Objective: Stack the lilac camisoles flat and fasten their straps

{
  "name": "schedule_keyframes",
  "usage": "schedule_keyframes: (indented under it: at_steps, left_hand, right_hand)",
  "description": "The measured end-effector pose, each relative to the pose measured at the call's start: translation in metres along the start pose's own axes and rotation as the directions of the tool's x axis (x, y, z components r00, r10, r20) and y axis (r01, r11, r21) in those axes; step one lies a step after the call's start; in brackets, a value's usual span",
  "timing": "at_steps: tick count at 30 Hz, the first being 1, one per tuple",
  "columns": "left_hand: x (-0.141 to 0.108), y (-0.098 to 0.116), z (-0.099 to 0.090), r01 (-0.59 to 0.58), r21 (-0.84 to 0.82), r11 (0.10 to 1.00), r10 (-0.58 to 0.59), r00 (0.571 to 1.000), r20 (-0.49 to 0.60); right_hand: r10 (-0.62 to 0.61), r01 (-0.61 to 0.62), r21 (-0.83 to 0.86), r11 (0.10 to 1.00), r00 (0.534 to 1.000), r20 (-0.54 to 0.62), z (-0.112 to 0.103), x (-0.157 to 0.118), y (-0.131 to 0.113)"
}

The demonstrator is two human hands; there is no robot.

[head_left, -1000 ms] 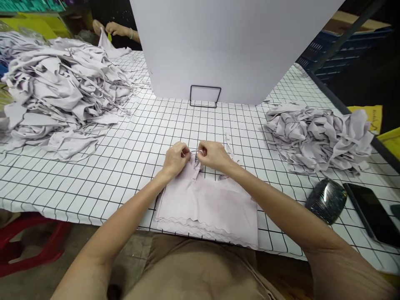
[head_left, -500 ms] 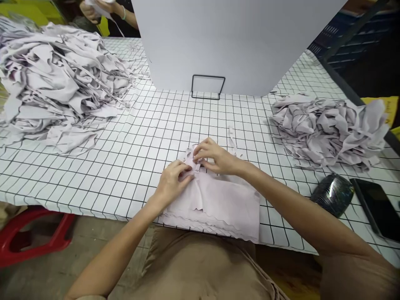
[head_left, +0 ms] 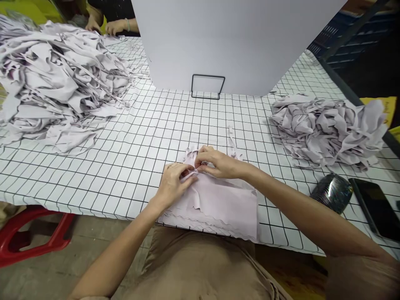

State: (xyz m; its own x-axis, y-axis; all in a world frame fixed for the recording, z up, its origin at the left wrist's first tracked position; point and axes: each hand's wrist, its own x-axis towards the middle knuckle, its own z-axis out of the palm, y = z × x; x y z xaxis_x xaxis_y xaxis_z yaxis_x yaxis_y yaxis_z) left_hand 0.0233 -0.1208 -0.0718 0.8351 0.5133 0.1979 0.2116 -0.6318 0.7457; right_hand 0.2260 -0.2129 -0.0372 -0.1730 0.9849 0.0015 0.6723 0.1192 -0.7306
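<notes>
A pale pink piece of fabric [head_left: 228, 204] lies in front of me at the table's near edge, with wavy cut edges along its lower side. My left hand [head_left: 173, 182] pinches the fabric near its upper edge. Right beside it, my right hand [head_left: 217, 162] is closed with the fingertips on the same edge, and the two hands' fingers nearly meet. Small frayed scraps [head_left: 191, 152] show just beyond the fingers. A thin scrap strip [head_left: 231, 139] lies behind my right hand. What exactly sits between the fingertips is partly hidden.
A large heap of pale fabric pieces [head_left: 59, 79] lies left, a smaller pile [head_left: 328, 129] right. A dark shiny mouse-like object [head_left: 333, 192] and a phone [head_left: 376, 206] rest at right. A white board [head_left: 240, 46] with a wire stand [head_left: 206, 86] rises behind. A co-worker's hands [head_left: 114, 27] are beyond.
My fingers have drawn closer together at the fabric's upper edge, my right hand moving slightly down. The co-worker's hands have lowered to the table.
</notes>
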Motion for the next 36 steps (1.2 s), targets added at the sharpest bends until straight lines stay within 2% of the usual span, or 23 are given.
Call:
schedule_keyframes:
  at_steps: [4,7,11,15,17,22,24,26,30,33,36]
  left_hand:
    - [0.002,-0.003,0.0,0.03,-0.115,0.993,-0.028,0.999,0.02]
    - [0.002,-0.005,-0.001,0.022,-0.188,0.982,-0.008,0.997,0.077]
    - [0.0,-0.006,0.0,0.004,-0.15,0.989,0.02,0.988,0.156]
    - [-0.003,-0.007,0.001,0.027,-0.133,0.991,-0.003,0.984,0.176]
    - [-0.003,-0.008,0.0,0.031,-0.181,0.983,-0.001,0.986,0.164]
    - [-0.003,-0.01,-0.004,0.042,-0.287,0.957,0.0,0.989,0.146]
    - [-0.003,-0.01,-0.004,0.031,-0.305,0.952,0.011,0.991,0.135]
    - [-0.004,-0.011,-0.003,0.016,-0.298,0.955,0.027,0.99,0.139]
    - [-0.006,-0.011,-0.002,-0.004,-0.158,0.987,0.036,0.98,0.197]
    - [-0.006,-0.012,-0.002,-0.002,-0.165,0.986,0.032,0.983,0.183]
    - [-0.005,-0.012,-0.004,0.004,-0.244,0.97,0.034,0.988,0.148]
  right_hand:
    - [-0.009,0.01,-0.004,1.0,0.999,0.045,-0.001,0.003,-0.005]
    - [-0.034,0.042,-0.052,0.998,0.989,0.145,-0.003,0.008,-0.011]
    - [-0.024,0.087,-0.169,0.982,0.939,0.342,-0.005,0.018,-0.029]
    - [0.047,0.067,-0.248,0.966,0.902,0.428,-0.007,0.026,-0.04]
    - [0.047,0.04,-0.199,0.979,0.911,0.41,-0.009,0.028,-0.036]
    - [0.021,-0.034,0.059,0.998,0.976,0.218,-0.01,0.022,-0.019]
    - [-0.007,0.0,0.033,0.999,0.973,0.232,-0.008,0.021,-0.019]
    - [-0.036,0.05,-0.039,0.998,0.953,0.301,-0.006,0.022,-0.025]
    - [-0.025,0.099,-0.176,0.979,0.924,0.382,-0.005,0.027,-0.035]
    - [-0.027,0.076,-0.144,0.987,0.949,0.314,-0.005,0.025,-0.03]
    - [0.032,-0.033,0.004,0.999,0.979,0.201,-0.002,0.013,-0.018]
